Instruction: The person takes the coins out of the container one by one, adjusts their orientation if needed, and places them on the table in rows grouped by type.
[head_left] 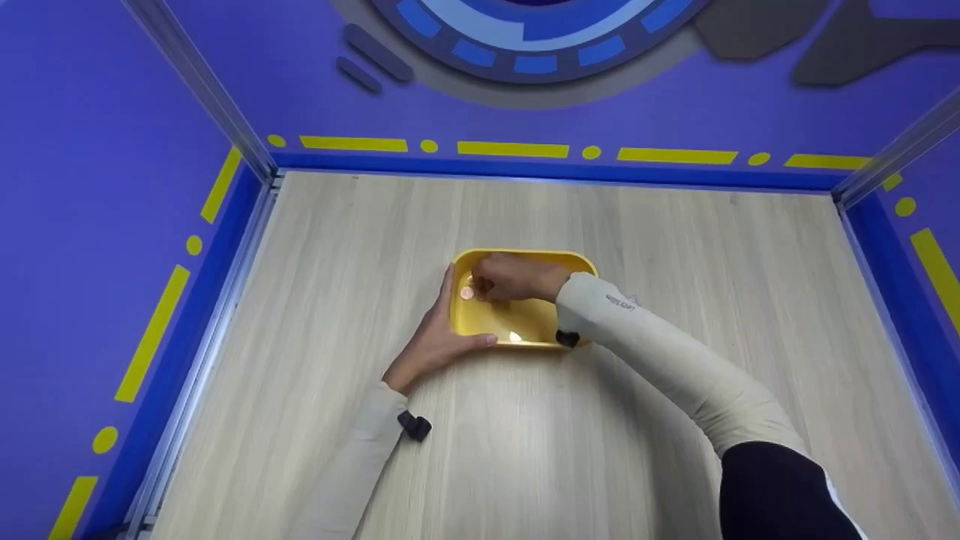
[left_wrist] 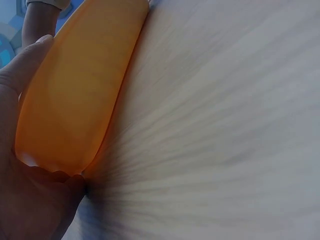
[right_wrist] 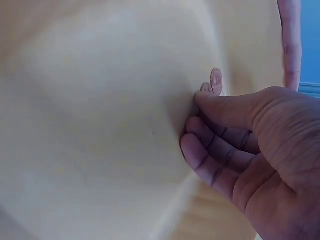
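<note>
A yellow plastic bin (head_left: 525,319) sits on the wood-grain table. My left hand (head_left: 435,341) grips its left end, with the thumb along the near rim and the fingers along the left wall; in the left wrist view the bin's outer wall (left_wrist: 80,90) lies between them. Inside the bin, my right hand (head_left: 517,277) reaches down at the left end with curled fingers. A copper-coloured coin (right_wrist: 216,81) shows just past its thumb. A second coin (right_wrist: 205,87), partly hidden by the thumb tip, appears pinched there. My right hand's (right_wrist: 250,135) index fingertip is hidden.
Blue-purple panels (head_left: 540,120) with yellow dashes rise behind and at both sides of the wood-grain table (head_left: 360,247). Metal framing (head_left: 225,315) runs along the left edge. A black clip (head_left: 415,426) is fixed to the left sleeve.
</note>
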